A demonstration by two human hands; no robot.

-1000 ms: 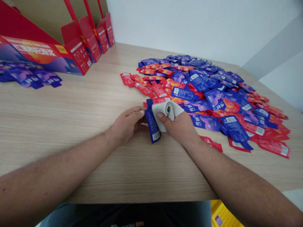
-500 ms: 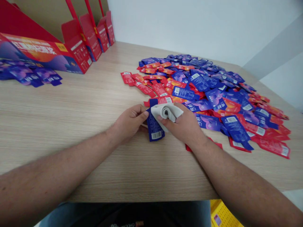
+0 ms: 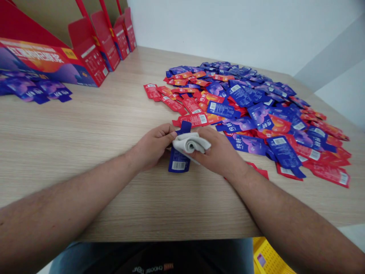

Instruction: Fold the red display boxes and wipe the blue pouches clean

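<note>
My left hand (image 3: 155,146) pinches the left edge of a blue sachet (image 3: 179,164) between thumb and fingers. The sachet's printed side with a white barcode faces up, and its narrow spout end points away from me. In my right hand (image 3: 218,150) is a rolled greyish-white cloth (image 3: 191,144), pressed across the middle of the sachet. That part of the sachet is hidden under the cloth. Just beyond both hands lies a red sachet (image 3: 194,120), at the near left side of a large heap of red and blue sachets (image 3: 242,95).
Red printed cardboard boxes (image 3: 85,57) stand open at the back left. Several blue sachets (image 3: 24,89) lie before them. A white wall (image 3: 213,26) rises behind the wooden table (image 3: 99,125). A yellow plastic crate (image 3: 269,258) is below the table's front edge.
My right hand has moved the cloth left and slightly down, across the blue sachet. The sachet and my left hand have shifted a little to the left.
</note>
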